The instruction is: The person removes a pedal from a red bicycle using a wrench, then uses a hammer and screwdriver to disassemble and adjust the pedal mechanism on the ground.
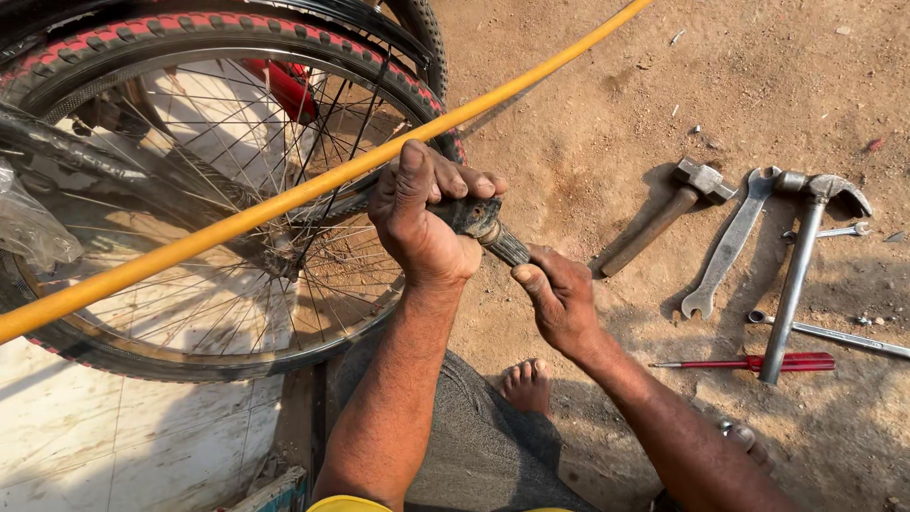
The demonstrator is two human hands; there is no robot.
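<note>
Crouching beside a bicycle wheel (pixel 190 199) with a red-edged tyre, a person works on a dark ridged handlebar grip (pixel 488 228) held just right of the rim. A yellow bar (pixel 284 201) crosses the spokes. The left hand (pixel 422 218) is wrapped tight around the grip's upper end; the right hand (pixel 559 299) has its fingers (pixel 528 280) pinched shut on the lower end. Judged from this, the work is midway. A claw hammer (pixel 806 256), mallet (pixel 664 213), spanner (pixel 730 242) and red screwdriver (pixel 758 362) lie untouched on the dirt ground (pixel 588 114).
</note>
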